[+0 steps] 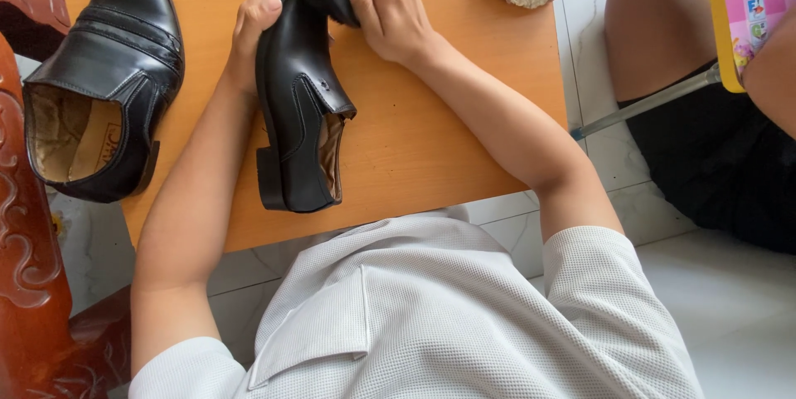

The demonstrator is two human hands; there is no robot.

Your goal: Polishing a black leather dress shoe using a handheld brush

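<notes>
We've got one view only, head cam, looking steeply down past our own chest onto the small wooden table (431,142), close enough that both forearms fill the mid frame. Top of frame is away from us; table runs off the top edge, w/ tiled floor (730,299) at right. No 2nd view, so no shared area.
</notes>
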